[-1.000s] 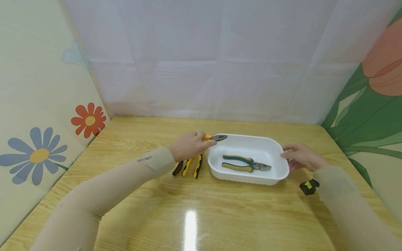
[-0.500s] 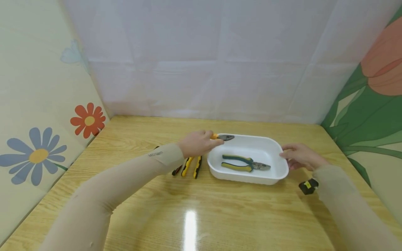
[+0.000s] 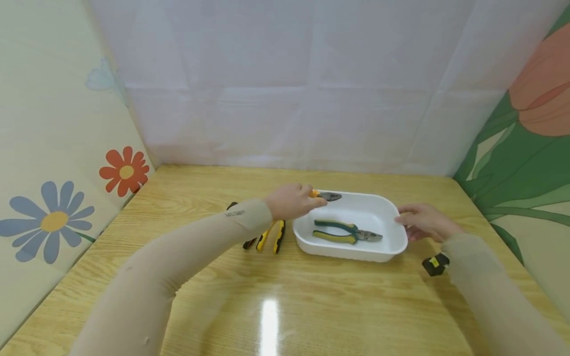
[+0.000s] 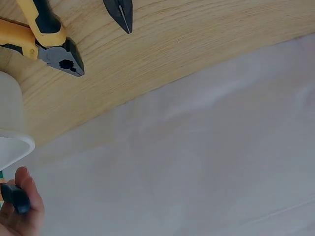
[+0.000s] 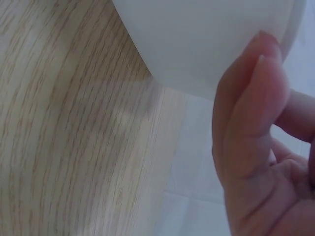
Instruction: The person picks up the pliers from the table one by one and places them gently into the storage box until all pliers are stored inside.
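My left hand holds a pair of orange-handled pliers, whose grey jaws point right over the back left of a white tub. In the left wrist view, a dark handle end pokes out of that hand. Inside the tub lie pliers with green-and-yellow handles, jaws to the right. My right hand pinches the tub's right rim; in the right wrist view its bent fingers lie against the outer wall.
Yellow-and-black pliers lie left of the tub, their handles partly hidden by my left arm in the head view. Beside them is a dark-jawed tool. A small black-and-yellow object sits by my right sleeve. White cloth hangs behind the table.
My left hand has moved right with the orange-handled pliers, from the tub's left edge to over its back left part. The right hand stays at the rim.
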`<state>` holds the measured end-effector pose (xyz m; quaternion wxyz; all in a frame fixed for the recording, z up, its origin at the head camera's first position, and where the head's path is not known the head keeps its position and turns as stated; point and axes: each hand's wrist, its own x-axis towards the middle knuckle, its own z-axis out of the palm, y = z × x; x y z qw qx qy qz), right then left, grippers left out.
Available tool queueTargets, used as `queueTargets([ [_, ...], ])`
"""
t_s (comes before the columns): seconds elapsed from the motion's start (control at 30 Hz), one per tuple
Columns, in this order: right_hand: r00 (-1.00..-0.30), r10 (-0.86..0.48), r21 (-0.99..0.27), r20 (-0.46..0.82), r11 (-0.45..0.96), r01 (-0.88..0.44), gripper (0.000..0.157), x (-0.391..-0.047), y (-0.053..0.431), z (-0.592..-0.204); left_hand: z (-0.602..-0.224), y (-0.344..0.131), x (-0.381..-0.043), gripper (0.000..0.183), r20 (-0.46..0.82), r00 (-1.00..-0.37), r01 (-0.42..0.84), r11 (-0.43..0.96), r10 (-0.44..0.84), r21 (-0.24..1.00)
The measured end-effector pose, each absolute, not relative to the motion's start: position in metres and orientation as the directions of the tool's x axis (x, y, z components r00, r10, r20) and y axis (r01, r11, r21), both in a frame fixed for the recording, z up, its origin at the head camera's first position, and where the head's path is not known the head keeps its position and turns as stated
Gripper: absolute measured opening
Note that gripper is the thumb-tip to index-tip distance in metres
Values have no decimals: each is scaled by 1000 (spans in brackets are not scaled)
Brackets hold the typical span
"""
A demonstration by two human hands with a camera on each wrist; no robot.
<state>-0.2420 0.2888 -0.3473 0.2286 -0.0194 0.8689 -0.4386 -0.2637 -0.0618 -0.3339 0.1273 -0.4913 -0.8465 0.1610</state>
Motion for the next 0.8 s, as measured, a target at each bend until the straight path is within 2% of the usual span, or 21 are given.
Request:
queueTargets([
  [0.3,-896,-245,-780,-371,605,157,59,-240,288,-347,-336,-51,-271,42,70,-441,808,430,895,-404],
  [0.57,-896,-243,-774,-373,614,156,59,-240,286,-344,-332,-36,-273,42,-2,-480,803,439,877,-402],
  [0.8,-893,-237,-770,-383,616,166,59,-240,287,-345,-335,-27,-276,42,15,-418,807,378,909,-454],
])
